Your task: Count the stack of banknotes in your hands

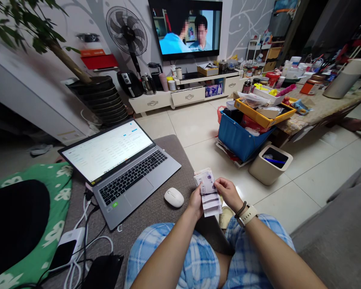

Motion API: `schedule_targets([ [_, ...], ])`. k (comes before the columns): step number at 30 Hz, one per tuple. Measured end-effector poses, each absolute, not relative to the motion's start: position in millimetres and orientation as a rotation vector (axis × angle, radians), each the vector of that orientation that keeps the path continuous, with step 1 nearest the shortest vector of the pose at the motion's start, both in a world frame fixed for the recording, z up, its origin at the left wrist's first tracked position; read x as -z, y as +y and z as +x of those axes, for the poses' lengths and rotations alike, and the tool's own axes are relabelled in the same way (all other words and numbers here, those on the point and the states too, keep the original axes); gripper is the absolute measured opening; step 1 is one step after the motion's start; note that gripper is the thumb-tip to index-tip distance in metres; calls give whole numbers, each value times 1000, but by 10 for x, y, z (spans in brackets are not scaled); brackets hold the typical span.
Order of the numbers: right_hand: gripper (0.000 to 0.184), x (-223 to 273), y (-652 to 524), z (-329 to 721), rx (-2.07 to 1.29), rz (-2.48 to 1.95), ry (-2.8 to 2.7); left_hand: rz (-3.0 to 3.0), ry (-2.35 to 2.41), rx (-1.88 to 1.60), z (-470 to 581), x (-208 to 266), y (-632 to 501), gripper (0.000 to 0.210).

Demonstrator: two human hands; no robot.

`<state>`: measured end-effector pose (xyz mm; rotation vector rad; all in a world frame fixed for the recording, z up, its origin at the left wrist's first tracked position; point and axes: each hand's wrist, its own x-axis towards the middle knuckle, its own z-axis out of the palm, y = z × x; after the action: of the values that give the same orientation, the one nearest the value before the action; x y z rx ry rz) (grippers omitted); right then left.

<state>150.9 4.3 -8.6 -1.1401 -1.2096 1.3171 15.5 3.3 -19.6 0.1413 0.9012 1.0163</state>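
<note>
A fanned stack of banknotes [208,184] is held above my lap, its lower notes hanging down in steps. My left hand [195,200] grips the stack from the left side, thumb on top. On the right edge, my right hand [228,192] pinches the top note between thumb and fingers. That wrist wears a pale watch [248,215] and a dark bracelet. Left of the notes, a white mouse [174,197] lies on the grey upholstered seat [168,158], beside an open laptop [135,180] with a lit screen.
White cables and a power bank [66,247] lie left, by a green cushion [58,200]. On the floor to the right are a blue bin [239,138] and a beige trash can [269,170]. A cluttered table [327,106] stands beyond them. A television [186,30] is on.
</note>
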Motion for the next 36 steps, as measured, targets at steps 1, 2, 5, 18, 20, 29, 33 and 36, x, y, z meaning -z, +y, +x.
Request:
schedule_targets([
  [1, 33, 83, 42, 1508, -1328, -1134, -1211, 144, 896, -1001, 148, 192, 32, 35],
  [2, 35, 81, 42, 1507, -1338, -1130, -1214, 145, 892, -985, 142, 188, 31, 36],
  [5, 38, 94, 52, 1511, -1314, -1145, -1237, 145, 895, -950, 127, 181, 23, 35],
  [18, 36, 191, 94, 1552, -1103, -1408, -1219, 259, 976, -1029, 153, 203, 7, 22],
  [20, 33, 198, 96, 1548, -1112, -1410, -1227, 235, 957, -1016, 155, 197, 7, 24],
  [29, 30, 141, 82, 1520, -1211, -1240, -1192, 139, 900, -1021, 163, 168, 41, 36],
  [33, 30, 108, 65, 1507, -1265, -1198, -1183, 140, 910, -1066, 174, 208, 52, 33],
  [36, 31, 92, 60, 1504, -1278, -1198, -1181, 135, 921, -1050, 171, 240, 50, 33],
])
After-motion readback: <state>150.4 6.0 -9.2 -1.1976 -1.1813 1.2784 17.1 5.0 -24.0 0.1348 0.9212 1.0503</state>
